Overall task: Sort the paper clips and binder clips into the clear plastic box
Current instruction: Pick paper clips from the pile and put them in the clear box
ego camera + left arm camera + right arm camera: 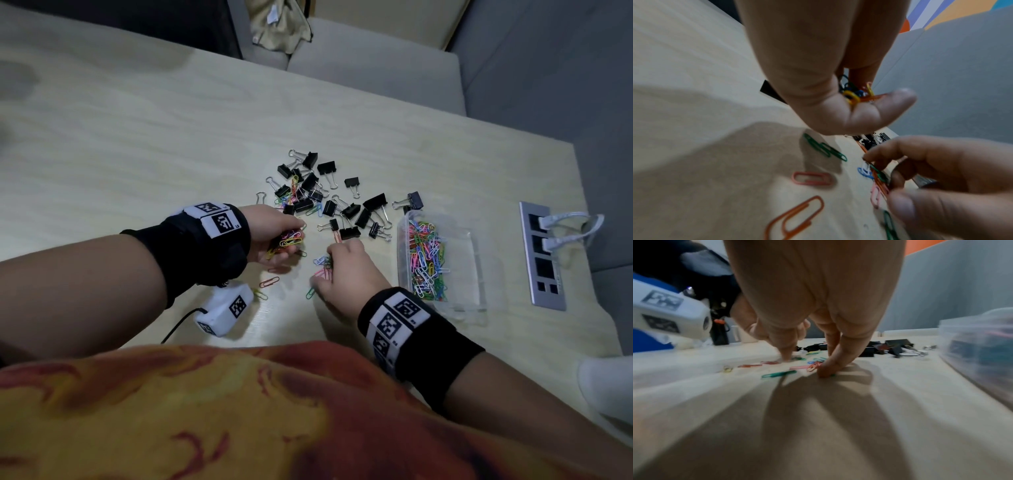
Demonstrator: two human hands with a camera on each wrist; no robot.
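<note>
**Dim room light, soft focus up close**

From my head camera I see the table (137,130) evenly but dimly lit from above, with faint noise and edges bowed by the wide lens. Both wrist views smear: my right hand (813,305) is a blurred mass casting long, splayed shadows toward the camera, and the box (978,340) at the edge is out of focus.

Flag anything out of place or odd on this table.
Nothing is damaged. The clear plastic box holds only paper clips; the black binder clips all still lie loose on the table. A few stray paper clips sit near the hands, apart from the main pile.
</note>
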